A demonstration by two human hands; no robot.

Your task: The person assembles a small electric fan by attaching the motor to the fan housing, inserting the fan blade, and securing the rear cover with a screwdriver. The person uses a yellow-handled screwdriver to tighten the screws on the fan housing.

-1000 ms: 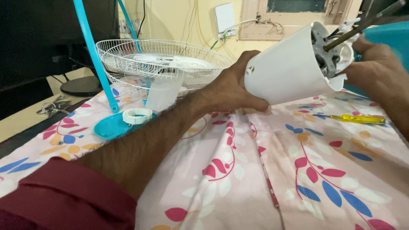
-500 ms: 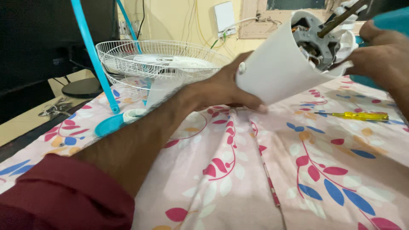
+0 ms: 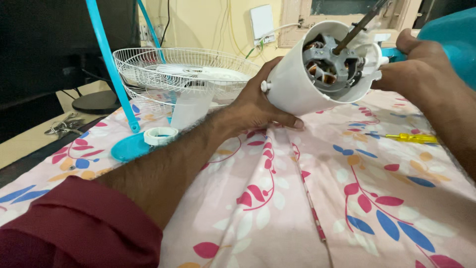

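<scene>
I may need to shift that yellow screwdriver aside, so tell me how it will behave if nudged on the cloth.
The yellow screwdriver lies flat on the flowered cloth, and its handle looks rounded, so it would probably roll rather than slide. The soft, creased cloth should stop it soon. It looks slim and stiff, likely light and easy to pinch up.

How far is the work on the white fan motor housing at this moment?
Done: the white wire fan guard and a white plastic ring lie apart on the floral cloth. In hand: the left hand grips the white cone-shaped motor housing, open end up, copper windings showing; the right hand steadies its far rim. Left: the motor sits inside; the yellow-handled screwdriver lies unused.
</scene>
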